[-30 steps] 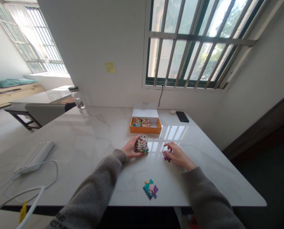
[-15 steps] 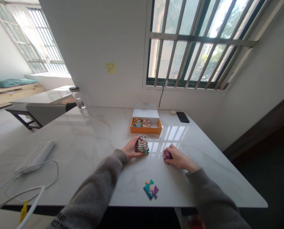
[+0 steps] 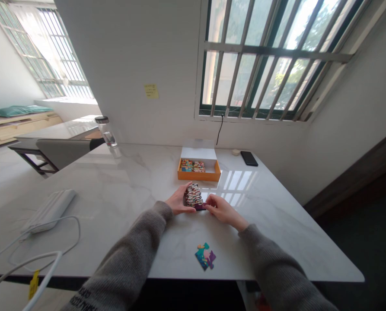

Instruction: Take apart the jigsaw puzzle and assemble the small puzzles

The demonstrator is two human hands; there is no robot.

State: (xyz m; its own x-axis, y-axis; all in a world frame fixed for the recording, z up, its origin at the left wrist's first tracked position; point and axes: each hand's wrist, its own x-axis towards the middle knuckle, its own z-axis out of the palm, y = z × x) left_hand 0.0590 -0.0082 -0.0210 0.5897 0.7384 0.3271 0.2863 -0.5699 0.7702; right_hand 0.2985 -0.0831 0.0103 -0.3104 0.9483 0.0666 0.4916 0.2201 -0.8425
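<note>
My left hand (image 3: 179, 200) is wrapped round the left side of a stack of jigsaw puzzle pieces (image 3: 193, 194), whose edges show towards me. At the near right end of that stack, my right hand (image 3: 224, 210) pinches a dark purple puzzle piece (image 3: 199, 207), which touches the stack. Closer to the table's front edge lies a teal, pink and purple puzzle piece (image 3: 205, 256), flat and apart from both hands. Behind the hands stands an orange box (image 3: 199, 176) with its lid up. More puzzle pieces (image 3: 193, 166) fill its left and middle part.
A black phone (image 3: 249, 158) and a small white round object (image 3: 235, 152) lie at the back right of the white table (image 3: 134, 172). A clear bottle (image 3: 106, 133) stands at the back left. On the left lie a white power strip (image 3: 52, 209) and cables (image 3: 78, 224).
My right hand has moved left with the purple puzzle piece, from open table to the near end of the stack. My left hand keeps its hold on the stack.
</note>
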